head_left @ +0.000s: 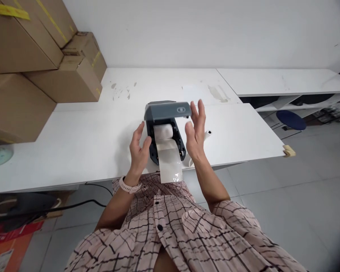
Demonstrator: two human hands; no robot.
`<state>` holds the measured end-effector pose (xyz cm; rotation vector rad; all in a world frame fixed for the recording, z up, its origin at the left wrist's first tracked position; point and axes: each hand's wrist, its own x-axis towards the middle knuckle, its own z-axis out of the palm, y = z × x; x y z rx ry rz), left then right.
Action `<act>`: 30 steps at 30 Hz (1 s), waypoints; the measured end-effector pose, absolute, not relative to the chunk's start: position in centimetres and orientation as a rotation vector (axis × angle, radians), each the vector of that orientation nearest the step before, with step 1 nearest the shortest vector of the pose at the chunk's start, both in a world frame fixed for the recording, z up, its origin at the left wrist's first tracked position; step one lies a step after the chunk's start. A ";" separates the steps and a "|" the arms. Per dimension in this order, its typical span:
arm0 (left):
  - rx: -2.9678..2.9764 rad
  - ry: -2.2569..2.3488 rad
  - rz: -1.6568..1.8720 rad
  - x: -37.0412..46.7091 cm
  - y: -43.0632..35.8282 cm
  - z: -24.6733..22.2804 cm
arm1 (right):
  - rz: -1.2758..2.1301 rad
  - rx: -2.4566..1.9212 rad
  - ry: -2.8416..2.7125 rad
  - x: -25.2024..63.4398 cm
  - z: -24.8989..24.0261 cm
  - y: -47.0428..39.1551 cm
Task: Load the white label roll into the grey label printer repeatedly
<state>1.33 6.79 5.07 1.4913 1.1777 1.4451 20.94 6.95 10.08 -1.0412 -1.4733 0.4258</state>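
A dark grey label printer (pixel 182 141) sits at the table's front edge with its lid (pixel 167 110) raised. Inside lies a white label roll (pixel 163 132), and its label strip (pixel 170 160) runs forward over the table edge. My left hand (pixel 138 151) is beside the printer's left side, fingers and thumb apart, nothing held; whether it touches the housing I cannot tell. At the lid's right end is my right hand (pixel 196 136), its fingers up against or just beside the edge and the thumb spread away. The lid's underside is hidden.
A small white tube (pixel 207 134) lies right of the printer on the white table (pixel 238 132). Cardboard boxes (pixel 65 79) are stacked at the left, near a greenish round object (pixel 0 155). A wall stands behind; a blue stool (pixel 291 119) is at right.
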 end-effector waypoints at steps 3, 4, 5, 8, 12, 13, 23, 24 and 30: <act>1.434 1.323 1.278 2.1 8.6 4.0 | 0.317 -1.066 -1.548 20.4 12.2 11.0; 1.414 1.343 1.236 2.4 9.0 3.5 | 0.292 -1.072 -1.557 20.3 12.8 12.4; 1.397 1.357 1.207 2.6 9.2 3.2 | 0.278 -1.084 -1.569 20.2 13.4 13.8; 1.379 1.404 1.159 2.7 9.6 2.5 | 0.230 -1.160 -1.652 20.1 14.7 17.1; 1.378 1.414 1.110 2.2 9.6 2.6 | -0.011 -1.186 -1.740 20.1 14.8 18.2; 1.369 1.412 1.106 2.2 9.6 2.6 | -0.037 -1.172 -1.769 20.1 14.4 17.9; 1.346 1.494 1.089 2.0 11.1 2.7 | 0.445 -1.358 -2.751 20.2 8.8 15.9; 1.372 1.513 1.073 1.9 11.2 2.9 | 0.457 -1.371 -2.796 19.9 8.7 16.1; 1.364 1.564 1.055 2.0 11.0 3.2 | 0.484 -1.433 -2.772 18.9 9.2 16.9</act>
